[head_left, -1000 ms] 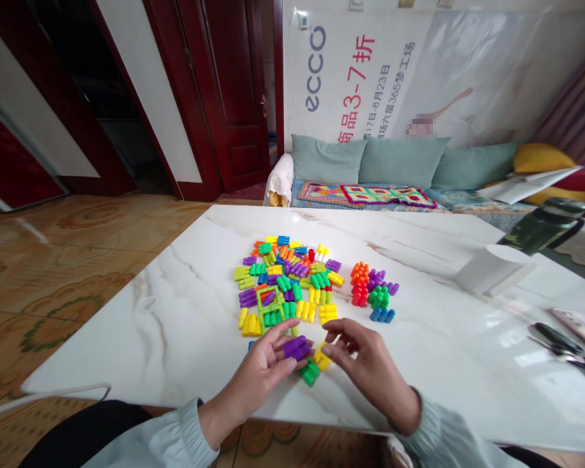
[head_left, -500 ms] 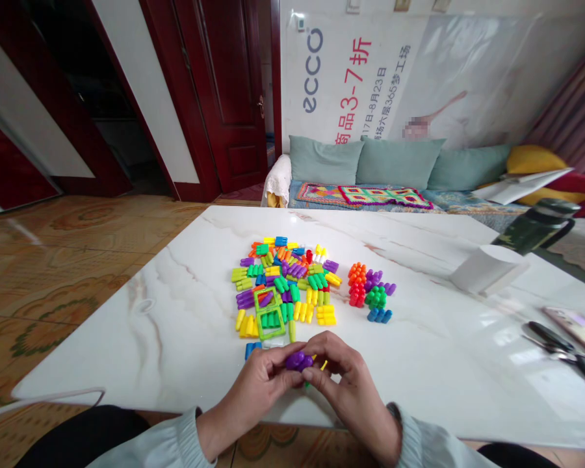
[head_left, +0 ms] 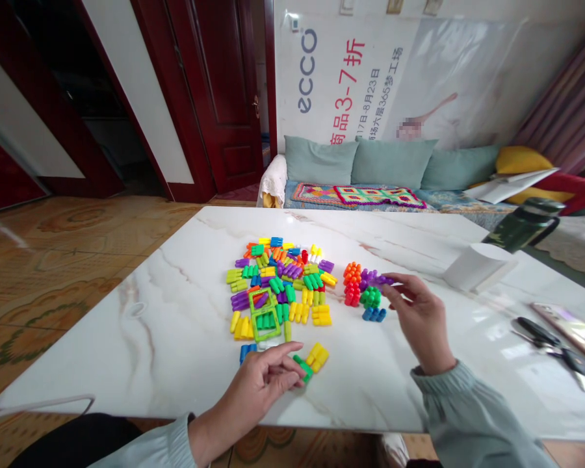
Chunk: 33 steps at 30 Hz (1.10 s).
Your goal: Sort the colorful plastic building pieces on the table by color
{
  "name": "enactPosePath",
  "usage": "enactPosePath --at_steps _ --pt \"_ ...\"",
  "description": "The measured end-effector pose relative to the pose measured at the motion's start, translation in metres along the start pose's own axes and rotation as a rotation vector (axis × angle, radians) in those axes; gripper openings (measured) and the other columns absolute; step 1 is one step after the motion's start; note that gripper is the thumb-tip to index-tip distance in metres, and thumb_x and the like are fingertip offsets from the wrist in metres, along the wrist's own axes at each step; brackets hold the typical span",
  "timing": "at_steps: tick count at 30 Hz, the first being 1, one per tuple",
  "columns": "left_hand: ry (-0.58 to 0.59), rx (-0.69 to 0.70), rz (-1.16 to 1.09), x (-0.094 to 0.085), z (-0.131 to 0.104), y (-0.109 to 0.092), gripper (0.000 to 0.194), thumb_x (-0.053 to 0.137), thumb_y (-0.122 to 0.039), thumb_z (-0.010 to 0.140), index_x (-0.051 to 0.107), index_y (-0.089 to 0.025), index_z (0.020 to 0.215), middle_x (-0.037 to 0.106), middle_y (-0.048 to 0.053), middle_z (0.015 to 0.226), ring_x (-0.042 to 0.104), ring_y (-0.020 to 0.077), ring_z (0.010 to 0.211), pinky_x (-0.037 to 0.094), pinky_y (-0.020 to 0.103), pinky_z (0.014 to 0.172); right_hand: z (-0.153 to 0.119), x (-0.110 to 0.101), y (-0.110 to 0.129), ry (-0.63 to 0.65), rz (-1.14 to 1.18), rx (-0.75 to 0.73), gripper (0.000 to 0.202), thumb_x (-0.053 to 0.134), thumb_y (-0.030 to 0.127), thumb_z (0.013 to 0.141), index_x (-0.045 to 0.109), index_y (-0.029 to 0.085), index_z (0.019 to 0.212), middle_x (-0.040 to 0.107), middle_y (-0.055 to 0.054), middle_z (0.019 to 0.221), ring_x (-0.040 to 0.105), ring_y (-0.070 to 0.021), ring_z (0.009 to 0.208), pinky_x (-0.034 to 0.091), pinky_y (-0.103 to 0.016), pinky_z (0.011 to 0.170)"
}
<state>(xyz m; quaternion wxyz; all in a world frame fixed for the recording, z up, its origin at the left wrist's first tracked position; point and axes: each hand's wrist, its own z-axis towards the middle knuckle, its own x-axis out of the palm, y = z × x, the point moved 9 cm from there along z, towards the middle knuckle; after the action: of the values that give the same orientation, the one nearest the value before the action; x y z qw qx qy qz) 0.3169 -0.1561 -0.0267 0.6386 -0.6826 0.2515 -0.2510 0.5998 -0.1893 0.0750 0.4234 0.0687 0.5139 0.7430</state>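
Observation:
My right hand (head_left: pixel 416 315) reaches out to the small group at the right, its thumb and forefinger pinching a purple toy block (head_left: pixel 383 280). Close beside that block are more purple blocks (head_left: pixel 369 279), orange blocks (head_left: pixel 352 273), red blocks (head_left: pixel 351 297), green blocks (head_left: pixel 370 298) and a blue block (head_left: pixel 374 314). Near the front edge, my left hand (head_left: pixel 268 380) hovers with its forefinger stretched out and the other fingers loosely bent. Just by its fingertips lie a green block (head_left: pixel 306 372) and a yellow block (head_left: pixel 317 357); whether the fingers touch the green one is unclear.
A mixed heap of coloured blocks (head_left: pixel 285 273) covers the table's middle, with a lime-green square frame (head_left: pixel 265 335) on its near side. At the right stand a white box-like holder (head_left: pixel 478 268) and a dark flask (head_left: pixel 524 224). Scissors (head_left: pixel 550 344) and a phone (head_left: pixel 565 328) lie nearer.
Both hands were together around a purple block at the front edge. My right hand has moved away to the right group, uncovering the green and yellow blocks; my left hand has loosened.

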Motion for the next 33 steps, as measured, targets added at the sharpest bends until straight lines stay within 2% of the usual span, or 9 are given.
enactPosePath --at_steps 3,5,11,17,23,26,29,31,33 --pt "0.007 0.005 0.011 0.000 0.000 0.001 0.047 0.068 -0.044 0.083 0.064 -0.017 0.120 0.073 0.010 0.090 0.072 0.0230 0.080 0.059 0.034 0.076 0.024 -0.029 -0.035 -0.105 -0.256 0.032 0.026 0.060 0.038 0.079 0.071 0.018 0.093 0.071 -0.008 0.093 0.064 -0.0192 0.072 0.051 -0.032 0.065" --pt "0.014 0.016 0.034 0.000 0.000 0.002 0.043 0.068 -0.043 0.083 0.066 -0.016 0.116 0.074 0.010 0.089 0.073 0.0226 0.078 0.059 0.033 0.075 0.031 -0.035 -0.055 -0.093 -0.402 0.063 0.026 0.058 0.035 0.076 0.072 0.018 0.089 0.072 -0.008 0.088 0.064 -0.0200 0.069 0.049 -0.035 0.069" --pt "0.017 0.071 0.065 -0.003 0.001 0.003 0.035 0.067 -0.042 0.084 0.069 -0.016 0.107 0.074 0.009 0.087 0.073 0.0217 0.077 0.060 0.032 0.074 0.032 -0.018 -0.095 0.030 -0.593 0.143 0.024 0.054 0.029 0.071 0.072 0.019 0.085 0.074 -0.007 0.079 0.065 -0.0219 0.069 0.046 -0.033 0.066" --pt "0.005 0.086 0.073 -0.005 0.001 0.000 0.034 0.067 -0.042 0.084 0.070 -0.015 0.105 0.075 0.010 0.086 0.073 0.0221 0.076 0.061 0.032 0.073 0.031 -0.009 -0.106 0.037 -0.604 0.165 0.023 0.055 0.024 0.070 0.068 0.018 0.088 0.075 -0.008 0.084 0.067 -0.0228 0.074 0.046 -0.032 0.066" --pt "0.011 0.083 0.091 -0.006 0.001 0.003 0.031 0.066 -0.039 0.085 0.071 -0.015 0.105 0.075 0.009 0.085 0.074 0.0218 0.076 0.061 0.031 0.073 0.031 -0.010 -0.105 0.032 -0.604 0.173 0.019 0.056 0.022 0.070 0.064 0.018 0.087 0.074 -0.008 0.081 0.067 -0.0217 0.073 0.046 -0.031 0.067" --pt "-0.002 0.096 0.086 -0.006 0.001 -0.001 0.029 0.067 -0.037 0.085 0.071 -0.015 0.104 0.075 0.009 0.085 0.074 0.0216 0.075 0.061 0.031 0.072 0.030 -0.014 -0.096 0.012 -0.626 0.170 0.019 0.059 0.027 0.072 0.063 0.019 0.089 0.073 -0.008 0.088 0.065 -0.0208 0.070 0.044 -0.031 0.063" --pt "-0.036 0.117 0.130 -0.012 0.002 -0.011 0.026 0.067 -0.034 0.084 0.071 -0.014 0.100 0.075 0.008 0.080 0.073 0.0202 0.070 0.061 0.029 0.067 0.022 -0.018 -0.064 -0.111 -0.596 0.071 0.021 0.059 0.034 0.077 0.062 0.020 0.093 0.070 -0.007 0.097 0.063 -0.0183 0.067 0.044 -0.030 0.060" --pt "-0.088 0.147 0.217 -0.024 0.004 -0.020 0.022 0.064 -0.031 0.086 0.072 -0.015 0.098 0.074 0.006 0.075 0.072 0.0184 0.066 0.060 0.026 0.063 0.008 -0.010 -0.033 -0.151 -0.470 -0.054 0.021 0.057 0.035 0.082 0.060 0.020 0.097 0.068 -0.006 0.097 0.061 -0.0163 0.067 0.045 -0.029 0.061" --pt "-0.183 0.202 0.351 -0.044 0.007 -0.031 0.019 0.061 -0.027 0.087 0.073 -0.016 0.095 0.074 0.005 0.075 0.071 0.0171 0.065 0.058 0.025 0.062 -0.011 0.014 -0.003 -0.044 -0.327 -0.198 0.021 0.055 0.034 0.088 0.058 0.020 0.103 0.066 -0.005 0.092 0.060 -0.0149 0.067 0.047 -0.027 0.061"
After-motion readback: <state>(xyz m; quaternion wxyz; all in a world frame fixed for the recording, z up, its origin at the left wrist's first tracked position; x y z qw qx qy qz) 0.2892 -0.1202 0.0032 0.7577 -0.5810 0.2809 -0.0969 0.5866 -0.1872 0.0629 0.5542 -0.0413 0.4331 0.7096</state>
